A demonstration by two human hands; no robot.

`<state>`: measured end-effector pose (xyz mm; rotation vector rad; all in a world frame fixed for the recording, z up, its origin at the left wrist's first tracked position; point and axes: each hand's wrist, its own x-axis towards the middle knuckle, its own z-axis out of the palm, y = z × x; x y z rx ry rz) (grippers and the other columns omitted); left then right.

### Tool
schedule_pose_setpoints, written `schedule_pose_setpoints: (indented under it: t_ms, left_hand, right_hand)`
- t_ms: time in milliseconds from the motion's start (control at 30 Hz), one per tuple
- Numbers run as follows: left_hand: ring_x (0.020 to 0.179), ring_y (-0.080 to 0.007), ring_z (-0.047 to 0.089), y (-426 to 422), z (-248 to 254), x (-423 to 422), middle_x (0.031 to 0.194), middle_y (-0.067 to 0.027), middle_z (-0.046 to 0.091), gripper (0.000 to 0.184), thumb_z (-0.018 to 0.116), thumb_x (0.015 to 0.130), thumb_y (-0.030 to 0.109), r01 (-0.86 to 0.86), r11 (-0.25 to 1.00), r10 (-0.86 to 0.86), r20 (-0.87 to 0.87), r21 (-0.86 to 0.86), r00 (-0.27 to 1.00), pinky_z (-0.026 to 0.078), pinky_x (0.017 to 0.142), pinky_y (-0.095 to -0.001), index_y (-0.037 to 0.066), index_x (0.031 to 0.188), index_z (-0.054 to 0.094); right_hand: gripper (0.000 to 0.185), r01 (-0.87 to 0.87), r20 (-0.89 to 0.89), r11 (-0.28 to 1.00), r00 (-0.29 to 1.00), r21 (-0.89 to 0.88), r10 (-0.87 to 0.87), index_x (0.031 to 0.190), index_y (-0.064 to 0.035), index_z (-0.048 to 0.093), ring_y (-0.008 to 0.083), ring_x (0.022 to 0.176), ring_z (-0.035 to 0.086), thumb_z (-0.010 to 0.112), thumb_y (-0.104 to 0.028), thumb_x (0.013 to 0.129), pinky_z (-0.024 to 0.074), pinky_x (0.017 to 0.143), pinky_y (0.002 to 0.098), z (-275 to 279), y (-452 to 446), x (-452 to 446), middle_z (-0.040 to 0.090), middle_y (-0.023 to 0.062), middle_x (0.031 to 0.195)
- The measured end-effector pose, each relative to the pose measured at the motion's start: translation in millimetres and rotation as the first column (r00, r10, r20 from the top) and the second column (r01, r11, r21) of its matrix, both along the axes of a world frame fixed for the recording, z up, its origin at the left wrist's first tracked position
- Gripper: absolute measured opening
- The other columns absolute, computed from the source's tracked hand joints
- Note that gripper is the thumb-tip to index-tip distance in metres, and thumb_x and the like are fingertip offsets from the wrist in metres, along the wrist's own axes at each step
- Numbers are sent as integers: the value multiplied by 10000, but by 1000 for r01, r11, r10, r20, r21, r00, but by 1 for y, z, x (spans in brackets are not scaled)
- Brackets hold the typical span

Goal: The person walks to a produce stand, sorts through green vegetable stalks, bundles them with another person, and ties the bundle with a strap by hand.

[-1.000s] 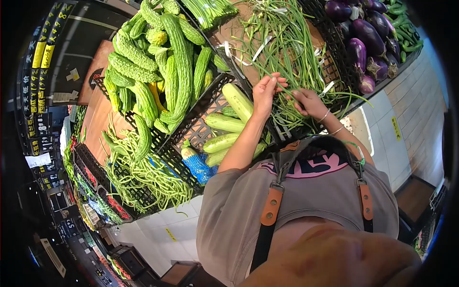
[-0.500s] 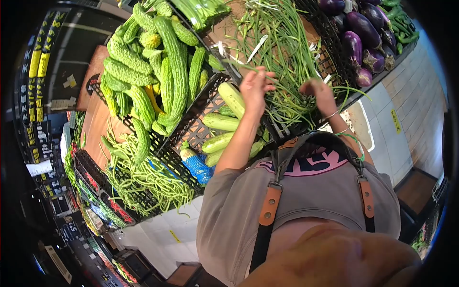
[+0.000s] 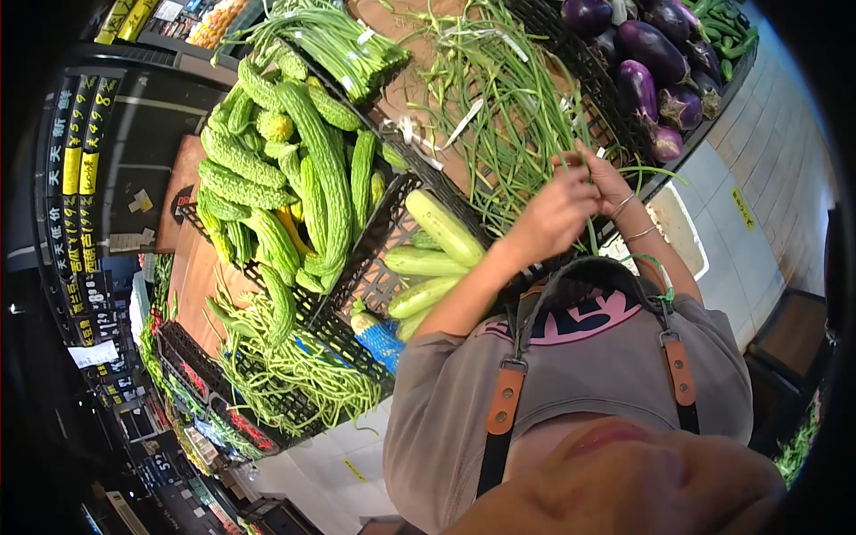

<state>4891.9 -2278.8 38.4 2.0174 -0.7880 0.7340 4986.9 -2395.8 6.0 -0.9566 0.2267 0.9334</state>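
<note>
Long thin green stems that look like garlic scapes lie in a loose, tangled heap in a black crate with a brown lining. My left hand is over the near end of the heap, fingers curled in. Close beside it, my right hand has its thumb and fingers pinched together. Between the two hands runs a green stem, its lower end hanging below my fingers; both hands appear to grip it. White tape strips lie among the stems. A bracelet is on my right wrist.
Left of me are bitter melons, pale green squash and long beans in crates. Bundled green stems lie beyond. Eggplants are at the right, above a white bin. Price strips line the far left.
My left hand has moved right and down, from the heap's left edge to beside my right hand. My right hand has closed around a stem. The camera view has shifted slightly.
</note>
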Motion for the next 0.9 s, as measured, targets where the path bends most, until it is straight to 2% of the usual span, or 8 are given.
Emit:
schedule_pose_setpoints:
  t_ms: [100, 233, 400, 433, 500, 567, 733, 900]
  left_hand:
    - [1122, -376, 487, -16, -25, -5, 1068, -132, 566, 323, 557, 624, -92, 51, 999, -51, -106, 2, 993, 411, 932, -442, 7, 931, 576]
    - [1126, -362, 477, -19, -17, -7, 1089, -142, 547, 337, 561, 621, -84, 47, 993, -38, -83, 105, 996, 398, 940, -441, 2, 947, 570]
    - [1048, -328, 543, -12, -27, -3, 1057, -166, 584, 283, 511, 766, -89, -279, 944, 219, -297, -175, 929, 411, 911, -381, -18, 1033, 570]
    - [1009, -219, 571, -9, -35, -2, 1072, -135, 601, 254, 499, 840, -33, -362, 889, 198, -474, -282, 858, 429, 888, -308, -16, 1080, 580]
    - [983, -169, 573, -4, -50, 9, 1066, -115, 604, 241, 499, 898, 54, -450, 674, -72, -657, -587, 750, 448, 856, -282, -29, 1116, 559]
    - [944, -150, 579, 5, -53, 19, 1043, -113, 603, 306, 474, 941, 176, -512, 558, -178, -697, -653, 694, 466, 814, -270, -48, 1142, 531]
    - [886, -172, 583, 13, -40, 29, 1062, -150, 578, 363, 472, 940, 268, -477, 232, -473, -527, -848, 706, 491, 767, -281, -18, 1164, 465]
    - [835, -193, 602, 26, -40, 30, 964, -138, 607, 299, 501, 925, 246, -443, 149, -519, -451, -884, 726, 500, 743, -291, -3, 1090, 498]
  right_hand:
    - [359, -213, 229, 976, 953, 38, 199, 996, -19, 610, 74, 578, 540, 513, -352, 904, 444, 482, 196, -5, -12, 12, 602, 42, 736]
    - [245, -260, 278, 963, 922, -74, 270, 978, -17, 591, 9, 364, 327, 503, -236, 910, 226, 319, 151, -7, -24, 23, 549, 12, 654]
    - [277, -199, 366, 974, 903, -111, 226, 985, -27, 588, 15, 357, 318, 473, -272, 922, 212, 325, 165, 14, -32, 42, 503, -22, 577]
    - [277, -192, 370, 975, 903, -110, 219, 985, -27, 588, 15, 357, 318, 473, -272, 922, 212, 325, 165, 17, -31, 43, 503, -22, 577]
    - [301, -278, 447, 935, 824, -219, 349, 986, -45, 587, 23, 355, 314, 451, -307, 925, 221, 332, 174, 23, -30, 39, 485, -28, 552]
    - [306, -340, 445, 907, 792, -247, 418, 971, -63, 588, 29, 357, 310, 448, -330, 921, 229, 336, 181, 24, -26, 33, 482, -26, 540]
    - [332, -441, 432, 821, 701, -362, 567, 904, -66, 600, 27, 369, 333, 468, -371, 910, 242, 349, 176, 21, -13, 10, 490, -25, 535]
    - [346, -571, 348, 704, 615, -423, 708, 887, -76, 620, 14, 440, 417, 475, -388, 912, 285, 388, 164, 12, -9, -1, 480, -40, 547]
